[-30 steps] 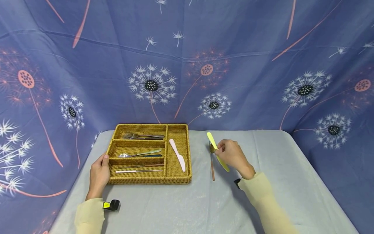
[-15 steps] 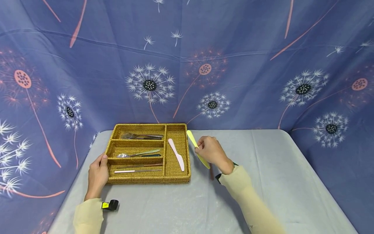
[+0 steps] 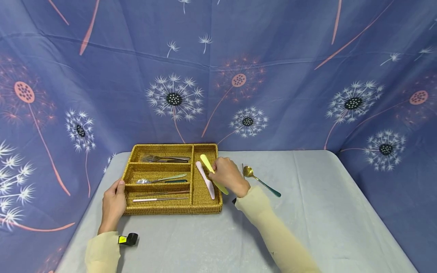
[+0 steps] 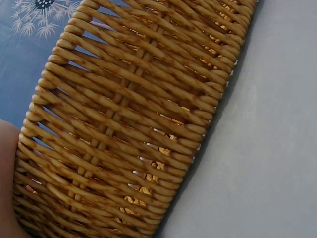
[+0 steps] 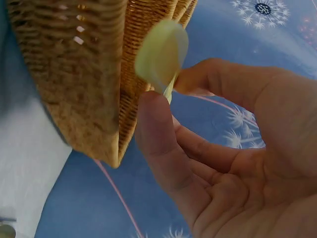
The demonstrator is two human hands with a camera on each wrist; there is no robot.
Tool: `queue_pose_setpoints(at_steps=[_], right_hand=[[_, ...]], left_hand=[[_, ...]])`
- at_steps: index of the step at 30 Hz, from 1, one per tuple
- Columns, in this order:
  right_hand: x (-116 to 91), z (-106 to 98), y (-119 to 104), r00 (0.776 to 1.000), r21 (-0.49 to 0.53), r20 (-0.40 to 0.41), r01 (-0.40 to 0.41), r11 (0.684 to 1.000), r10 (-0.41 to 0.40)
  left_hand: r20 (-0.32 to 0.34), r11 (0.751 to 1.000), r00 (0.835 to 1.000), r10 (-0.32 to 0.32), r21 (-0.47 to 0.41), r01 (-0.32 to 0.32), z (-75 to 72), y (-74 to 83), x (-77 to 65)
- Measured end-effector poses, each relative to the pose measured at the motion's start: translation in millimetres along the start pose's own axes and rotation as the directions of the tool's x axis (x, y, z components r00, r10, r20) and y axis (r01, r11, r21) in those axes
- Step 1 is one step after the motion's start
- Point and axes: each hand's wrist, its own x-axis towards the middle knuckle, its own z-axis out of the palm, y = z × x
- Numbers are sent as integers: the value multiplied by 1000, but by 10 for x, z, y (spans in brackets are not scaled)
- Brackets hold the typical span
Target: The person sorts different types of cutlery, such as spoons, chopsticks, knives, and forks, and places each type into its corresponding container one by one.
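A golden wicker cutlery tray (image 3: 170, 210) stands on the table, its left wall held by my left hand (image 3: 113, 204), thumb at the rim. That wall (image 4: 124, 109) fills much of the left wrist view. My right hand (image 3: 229, 175) pinches a yellow table knife (image 3: 206, 162) between thumb and fingers, above the tray's right compartment. The knife's broad end (image 5: 161, 54) faces the right wrist camera. Below and left of it, a pink table knife (image 3: 206, 180) lies inside that compartment.
Forks (image 3: 167, 159), spoons (image 3: 160, 179) and chopsticks (image 3: 160, 199) occupy the tray's three left compartments. Right of the tray lie a gold spoon with a green handle (image 3: 268, 186) and a thin stick (image 3: 243, 170), partly hidden by the right arm. A patterned curtain (image 3: 290, 94) hangs behind.
My right hand has carried the yellow knife leftward from beside the tray to over its right compartment. The gold spoon is now uncovered. My left hand keeps its place on the tray.
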Motion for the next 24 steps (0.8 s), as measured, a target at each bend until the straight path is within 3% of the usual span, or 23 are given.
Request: queue_pose_setpoints(at_steps=[4, 24], right_hand=[[65, 76, -65, 999, 7, 35, -29, 1000, 29], [178, 257, -95, 998, -78, 16, -52, 996, 54]], left_hand=[[-1, 1000, 1000, 0, -1, 0, 0, -8, -6], [-5, 1000, 1000, 5, 1, -5, -10, 22, -25]])
